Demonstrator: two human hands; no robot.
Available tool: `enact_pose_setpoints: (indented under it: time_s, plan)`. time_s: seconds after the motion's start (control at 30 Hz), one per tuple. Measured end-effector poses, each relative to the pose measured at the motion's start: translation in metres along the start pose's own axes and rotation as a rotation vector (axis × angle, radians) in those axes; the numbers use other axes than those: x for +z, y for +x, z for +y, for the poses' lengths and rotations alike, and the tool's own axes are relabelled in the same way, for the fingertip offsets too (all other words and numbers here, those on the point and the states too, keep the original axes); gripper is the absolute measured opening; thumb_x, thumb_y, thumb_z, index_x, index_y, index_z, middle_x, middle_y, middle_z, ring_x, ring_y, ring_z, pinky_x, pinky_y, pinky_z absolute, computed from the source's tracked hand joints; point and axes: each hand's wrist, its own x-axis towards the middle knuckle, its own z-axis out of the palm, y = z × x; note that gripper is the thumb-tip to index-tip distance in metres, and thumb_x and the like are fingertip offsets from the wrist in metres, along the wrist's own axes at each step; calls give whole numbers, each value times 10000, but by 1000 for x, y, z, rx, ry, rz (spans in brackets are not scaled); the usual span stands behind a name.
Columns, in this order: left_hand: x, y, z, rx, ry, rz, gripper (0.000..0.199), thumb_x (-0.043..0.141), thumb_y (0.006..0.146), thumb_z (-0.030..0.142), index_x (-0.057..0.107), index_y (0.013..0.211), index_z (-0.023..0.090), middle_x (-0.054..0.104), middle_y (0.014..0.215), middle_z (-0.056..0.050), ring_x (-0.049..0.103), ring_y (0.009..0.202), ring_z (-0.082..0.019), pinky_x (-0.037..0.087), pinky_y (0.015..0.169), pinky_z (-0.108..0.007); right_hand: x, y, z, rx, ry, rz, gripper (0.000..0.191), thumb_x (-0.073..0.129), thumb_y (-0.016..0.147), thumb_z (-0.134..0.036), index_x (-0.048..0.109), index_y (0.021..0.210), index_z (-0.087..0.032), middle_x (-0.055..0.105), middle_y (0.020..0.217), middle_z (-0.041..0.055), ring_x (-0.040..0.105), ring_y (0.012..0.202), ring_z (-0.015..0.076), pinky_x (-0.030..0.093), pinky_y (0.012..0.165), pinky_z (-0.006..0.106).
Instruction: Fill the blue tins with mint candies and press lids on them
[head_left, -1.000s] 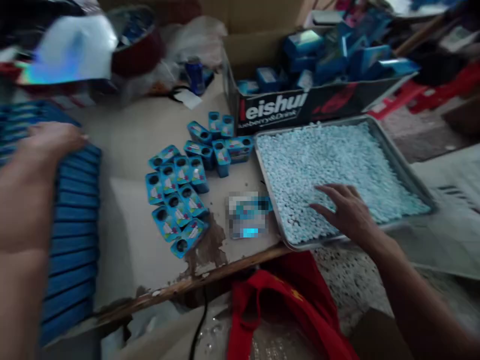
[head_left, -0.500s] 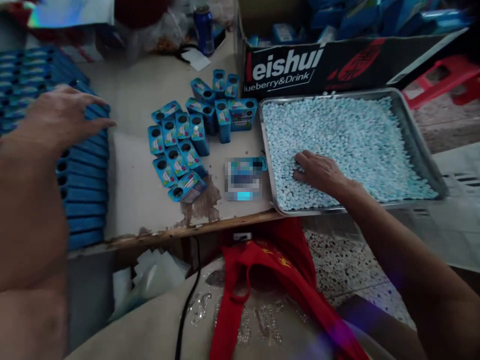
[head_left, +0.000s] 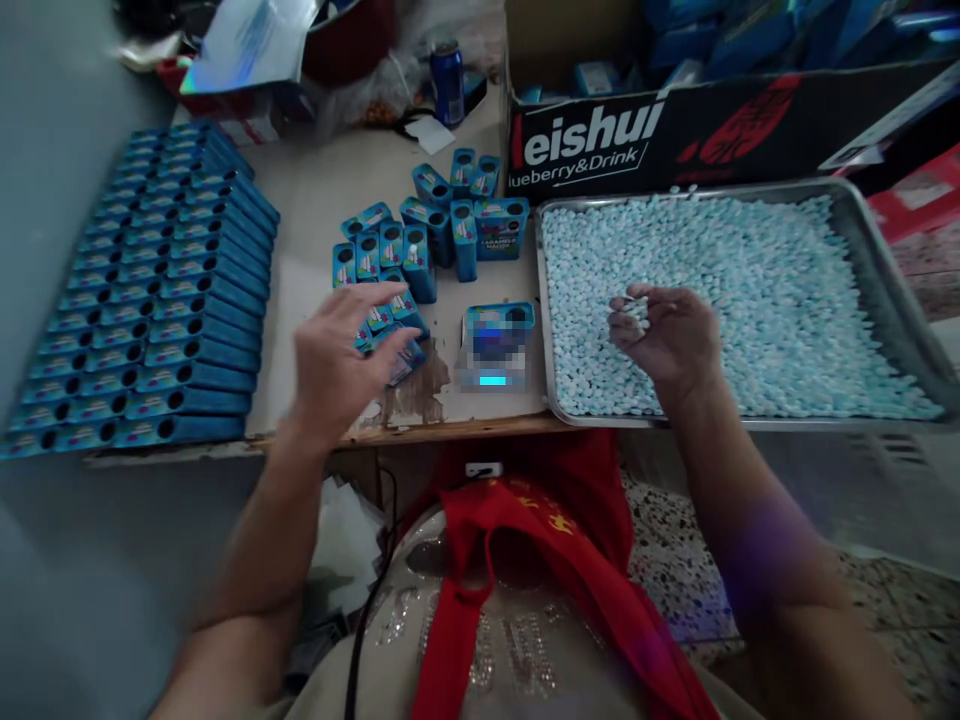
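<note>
My left hand (head_left: 341,355), thumb and fingers apart with nothing between them, hovers over the front of a loose group of small blue candy boxes (head_left: 415,255) with round holes on top. Part of that group is hidden behind it. Over the metal tray (head_left: 551,395) of pale blue candies (head_left: 765,300), my right hand (head_left: 671,335) is turned palm up, fingers curled around a few candies (head_left: 636,308). Between both hands, one blue box (head_left: 517,312) stands on a small scale (head_left: 493,385) with a lit display; its front is blurred.
Rows of blue boxes (head_left: 161,300) are stacked at the left. Behind the tray is a black carton (head_left: 600,150) with blue packs inside. A blue can (head_left: 448,85) and a plastic bag stand at the back. The wooden table edge (head_left: 450,432) runs along the front.
My left hand has moved right from the stacked rows to the loose boxes. My right hand has lifted from the candies and turned up, with some in its fingers. The view has shifted left.
</note>
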Motion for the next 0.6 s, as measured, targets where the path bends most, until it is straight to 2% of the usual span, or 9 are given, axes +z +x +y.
enact_pose_setpoints:
  time_s: [0.1, 0.13, 0.23, 0.3, 0.4, 0.5, 0.6]
  plan:
    - [60, 8, 20, -61, -154, -86, 676, 902, 898, 267, 630, 1515, 327, 712, 1523, -61, 720, 1360, -303, 596, 1201, -470, 9, 7, 1, 22, 110, 11, 504, 521, 872, -817, 539, 829, -315, 571, 772, 55, 281, 587, 176, 298, 567, 362]
    - [78, 11, 22, -89, -205, -108, 708, 929, 868, 235, 630, 1505, 317, 711, 1522, -76, 718, 1366, -312, 594, 1199, -479, 12, 8, 1, 28, 168, 20, 542, 561, 833, -849, 467, 795, -318, 524, 746, 24, 220, 585, 160, 269, 553, 344]
    - [118, 24, 29, -167, -341, -160, 531, 949, 850, 183, 707, 1316, 265, 808, 1295, -71, 786, 1200, -296, 642, 1076, -451, 21, 8, -7, 15, 298, 51, 642, 587, 793, -928, 382, 789, -320, 447, 719, -17, 167, 582, 145, 234, 521, 323]
    - [128, 36, 38, -147, -369, -164, 433, 960, 844, 180, 736, 1206, 255, 829, 1169, -46, 805, 1096, -275, 652, 1001, -417, 26, 6, -19, -32, 339, 75, 651, 540, 837, -959, 427, 814, -319, 430, 715, -24, 198, 575, 152, 242, 515, 325]
    - [128, 59, 63, -2, -361, -144, 437, 1001, 800, 200, 761, 1160, 263, 829, 1169, -45, 800, 1108, -279, 638, 1016, -415, 29, 9, -45, -156, 335, 138, 654, 433, 926, -963, 554, 922, -320, 462, 743, -6, 332, 607, 189, 312, 542, 343]
    - [126, 78, 89, 75, -369, -142, 419, 1009, 796, 249, 769, 1138, 276, 827, 1161, -50, 795, 1101, -290, 635, 1002, -430, 27, 16, -73, -243, 243, 198, 618, 469, 963, -917, 641, 1088, -337, 540, 822, 31, 482, 710, 230, 398, 595, 367]
    - [133, 91, 107, 104, -372, -145, 383, 993, 801, 249, 776, 1116, 281, 827, 1137, -47, 792, 1075, -289, 634, 976, -431, 27, 19, -91, -245, 139, 245, 566, 505, 997, -857, 668, 1195, -352, 577, 878, 51, 585, 823, 260, 452, 640, 382]
